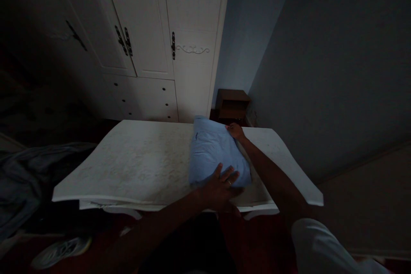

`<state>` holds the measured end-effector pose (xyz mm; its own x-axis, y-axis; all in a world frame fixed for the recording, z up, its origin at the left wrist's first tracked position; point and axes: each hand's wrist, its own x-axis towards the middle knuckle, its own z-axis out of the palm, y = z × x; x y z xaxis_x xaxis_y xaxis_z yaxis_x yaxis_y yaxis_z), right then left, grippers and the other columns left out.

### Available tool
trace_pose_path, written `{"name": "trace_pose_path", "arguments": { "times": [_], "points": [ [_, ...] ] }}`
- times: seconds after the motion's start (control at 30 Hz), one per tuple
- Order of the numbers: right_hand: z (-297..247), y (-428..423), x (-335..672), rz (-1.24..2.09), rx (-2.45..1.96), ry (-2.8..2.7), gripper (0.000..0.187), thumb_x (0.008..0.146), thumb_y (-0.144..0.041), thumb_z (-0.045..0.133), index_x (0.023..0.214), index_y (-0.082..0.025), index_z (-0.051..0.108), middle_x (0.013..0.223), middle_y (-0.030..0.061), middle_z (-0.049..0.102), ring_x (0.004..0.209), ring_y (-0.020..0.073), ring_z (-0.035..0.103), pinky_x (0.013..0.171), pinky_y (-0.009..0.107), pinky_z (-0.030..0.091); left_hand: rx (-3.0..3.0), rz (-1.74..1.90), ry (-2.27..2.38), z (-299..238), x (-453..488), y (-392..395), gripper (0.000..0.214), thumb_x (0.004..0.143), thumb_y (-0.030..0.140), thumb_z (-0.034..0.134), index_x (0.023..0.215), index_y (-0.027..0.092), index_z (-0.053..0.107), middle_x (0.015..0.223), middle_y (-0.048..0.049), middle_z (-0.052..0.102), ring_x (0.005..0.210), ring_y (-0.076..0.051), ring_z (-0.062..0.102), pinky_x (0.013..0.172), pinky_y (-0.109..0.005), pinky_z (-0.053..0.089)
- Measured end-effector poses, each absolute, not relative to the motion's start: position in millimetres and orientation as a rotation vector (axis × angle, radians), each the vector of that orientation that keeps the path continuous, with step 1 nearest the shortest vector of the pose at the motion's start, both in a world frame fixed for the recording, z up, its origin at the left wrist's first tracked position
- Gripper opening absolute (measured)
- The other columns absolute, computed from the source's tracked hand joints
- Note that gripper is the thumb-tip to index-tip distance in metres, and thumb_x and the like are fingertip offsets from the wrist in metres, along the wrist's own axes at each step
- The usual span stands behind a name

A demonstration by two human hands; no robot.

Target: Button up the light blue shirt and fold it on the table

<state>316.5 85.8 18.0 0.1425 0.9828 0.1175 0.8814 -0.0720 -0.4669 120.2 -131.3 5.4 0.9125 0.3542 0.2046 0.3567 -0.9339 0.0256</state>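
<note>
A folded light-blue garment (212,150) lies on the white table, its exact kind not clear in the dim light. A small dark mark shows near its upper left. My left hand (223,184) rests over the near edge with fingers spread across the cloth, and a ring is on one finger. At the far right corner, my right hand (236,131) has its fingers closed on the garment's edge. The right forearm runs along the garment's right side.
The white table (144,158) has stained-looking patches. Behind it stand a white wardrobe (195,77) and a small brown cabinet (233,96). Grey fabric (28,180) is heaped at left, above a light shoe (61,251) on the floor. A wall rises on the right.
</note>
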Motion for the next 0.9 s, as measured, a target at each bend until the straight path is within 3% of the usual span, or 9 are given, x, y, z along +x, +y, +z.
{"name": "trace_pose_path", "arguments": {
  "times": [0.1, 0.17, 0.3, 0.43, 0.53, 0.63, 0.73, 0.9],
  "points": [
    [29, 65, 310, 0.179, -1.906, -1.837, 0.046, 0.093, -0.032, 0.050, 0.132, -0.008, 0.052, 0.131, 0.0180, 0.057, 0.121, 0.0268, 0.053, 0.101, 0.035, 0.041, -3.086, -0.451, -0.555, 20, 120, -141, 0.055, 0.088, 0.061, 0.047, 0.130, 0.028, 0.057, 0.149, -0.0085, 0.043, 0.143, -0.030, 0.028, 0.116, -0.052, 0.022],
    [37, 49, 298, 0.062, -1.736, -1.989, 0.047, 0.094, -0.033, 0.048, 0.135, -0.011, 0.050, 0.133, 0.0160, 0.055, 0.125, 0.0264, 0.049, 0.106, 0.038, 0.037, -3.051, -0.623, -0.687, 33, 110, -142, 0.050, 0.092, 0.056, 0.043, 0.127, 0.024, 0.059, 0.144, -0.0073, 0.050, 0.139, -0.024, 0.036, 0.116, -0.043, 0.027],
    [52, 31, 254, -0.005, -1.307, -2.399, 0.040, 0.095, -0.033, 0.046, 0.131, -0.016, 0.055, 0.137, 0.0114, 0.053, 0.128, 0.0228, 0.046, 0.109, 0.037, 0.034, -2.670, -1.024, -1.394, 44, 67, -132, 0.037, 0.098, 0.035, 0.039, 0.119, 0.017, 0.063, 0.125, -0.0101, 0.064, 0.117, -0.022, 0.058, 0.104, -0.040, 0.045],
    [59, 41, 197, 0.065, -1.266, -2.503, 0.043, 0.097, -0.034, 0.043, 0.136, -0.018, 0.050, 0.146, 0.0095, 0.046, 0.136, 0.0205, 0.038, 0.113, 0.037, 0.029, -2.333, -1.162, -1.898, 22, 33, -127, 0.038, 0.096, 0.031, 0.038, 0.122, 0.012, 0.059, 0.119, -0.0144, 0.066, 0.110, -0.025, 0.063, 0.098, -0.043, 0.050],
    [53, 58, 162, 0.081, -1.488, -2.424, 0.057, 0.094, -0.044, 0.047, 0.143, -0.014, 0.040, 0.154, 0.0154, 0.030, 0.143, 0.0265, 0.026, 0.114, 0.042, 0.024, -2.429, -1.116, -1.880, 1, 37, -133, 0.047, 0.095, 0.037, 0.042, 0.130, 0.008, 0.052, 0.128, -0.0199, 0.061, 0.118, -0.027, 0.059, 0.100, -0.044, 0.050],
    [36, 74, 146, 0.101, -1.726, -2.332, 0.075, 0.089, -0.051, 0.054, 0.148, -0.011, 0.030, 0.158, 0.0203, 0.019, 0.145, 0.0324, 0.016, 0.114, 0.047, 0.021, -2.520, -1.035, -1.688, -11, 57, -144, 0.056, 0.091, 0.043, 0.051, 0.132, 0.005, 0.049, 0.143, -0.0250, 0.045, 0.135, -0.033, 0.041, 0.107, -0.048, 0.042],
    [17, 85, 145, 0.111, -1.841, -2.289, 0.071, 0.092, -0.046, 0.050, 0.148, -0.009, 0.027, 0.157, 0.0204, 0.021, 0.145, 0.0309, 0.017, 0.114, 0.046, 0.019, -2.516, -0.930, -1.593, -18, 73, -154, 0.053, 0.085, 0.039, 0.060, 0.127, 0.007, 0.053, 0.147, -0.0258, 0.038, 0.141, -0.038, 0.028, 0.111, -0.055, 0.035],
    [-1, 96, 147, 0.051, -1.851, -2.206, 0.059, 0.095, -0.033, 0.041, 0.148, -0.008, 0.028, 0.157, 0.0184, 0.022, 0.145, 0.0280, 0.018, 0.115, 0.045, 0.016, -2.455, -0.912, -1.582, -27, 78, -163, 0.044, 0.086, 0.029, 0.059, 0.125, 0.010, 0.053, 0.147, -0.0237, 0.039, 0.143, -0.036, 0.025, 0.110, -0.054, 0.035]
  ]
}}
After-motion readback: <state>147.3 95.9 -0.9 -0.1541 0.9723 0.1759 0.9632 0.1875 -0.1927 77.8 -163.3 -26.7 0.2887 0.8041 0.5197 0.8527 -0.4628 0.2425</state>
